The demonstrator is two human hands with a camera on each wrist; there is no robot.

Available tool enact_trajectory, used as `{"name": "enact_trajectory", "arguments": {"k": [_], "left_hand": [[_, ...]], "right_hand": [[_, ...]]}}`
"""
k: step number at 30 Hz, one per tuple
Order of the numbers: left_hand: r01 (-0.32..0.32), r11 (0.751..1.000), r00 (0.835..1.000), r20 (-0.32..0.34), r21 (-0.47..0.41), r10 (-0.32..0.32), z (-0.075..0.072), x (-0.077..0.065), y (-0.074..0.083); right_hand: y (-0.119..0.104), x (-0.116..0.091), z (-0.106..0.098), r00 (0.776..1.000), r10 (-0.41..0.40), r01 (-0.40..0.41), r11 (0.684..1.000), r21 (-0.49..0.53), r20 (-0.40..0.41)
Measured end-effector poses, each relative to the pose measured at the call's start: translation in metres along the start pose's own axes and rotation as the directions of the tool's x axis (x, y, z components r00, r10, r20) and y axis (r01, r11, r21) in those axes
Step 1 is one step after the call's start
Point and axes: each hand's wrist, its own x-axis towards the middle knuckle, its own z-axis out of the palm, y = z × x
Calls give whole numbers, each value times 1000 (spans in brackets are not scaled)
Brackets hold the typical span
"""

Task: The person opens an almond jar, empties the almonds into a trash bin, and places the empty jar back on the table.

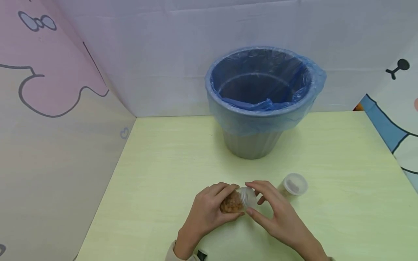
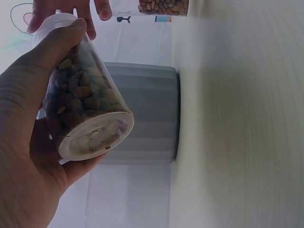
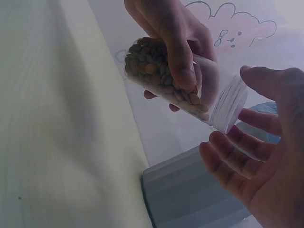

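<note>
My left hand (image 1: 207, 208) grips a clear plastic jar (image 1: 232, 203), its fingers and thumb wrapped round the body. Small brown nut-like pieces fill much of the jar, as the right wrist view shows. The jar is tilted almost onto its side, its capped end toward the right and its base turned to the left wrist camera. With thumb and fingertips on either side, my right hand (image 1: 279, 215) pinches the translucent screw lid (image 3: 230, 104). Just beyond the right hand, a second lidded jar (image 1: 295, 184) stands upright on the table, holding similar brown pieces (image 2: 164, 6).
A grey bin (image 1: 251, 145) stands behind the hands, lined with a blue plastic bag (image 1: 261, 121) folded over its rim. The pale yellow-green tabletop (image 1: 156, 174) meets a white back wall (image 1: 156, 65). Printed cartoon panels stand at both sides.
</note>
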Motion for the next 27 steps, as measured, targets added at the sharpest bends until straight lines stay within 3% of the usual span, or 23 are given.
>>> {"name": "enact_trajectory", "arguments": {"k": [7,14,22,27], "left_hand": [[15,1000,1000,24,-1,-15,-2,2,0],[-1,1000,1000,7,6,1,0,4,-3],[7,1000,1000,14,4,-7,-1,6,-6],[26,1000,999,27,-10,-26,-3,7,-5]], "right_hand": [[0,4,0,996,-88,89,996,14,-13],[0,5,-2,989,-145,145,989,10,-13],[1,8,-3,991,-123,122,992,37,44],[-1,9,-3,998,-43,42,999,14,51]]}}
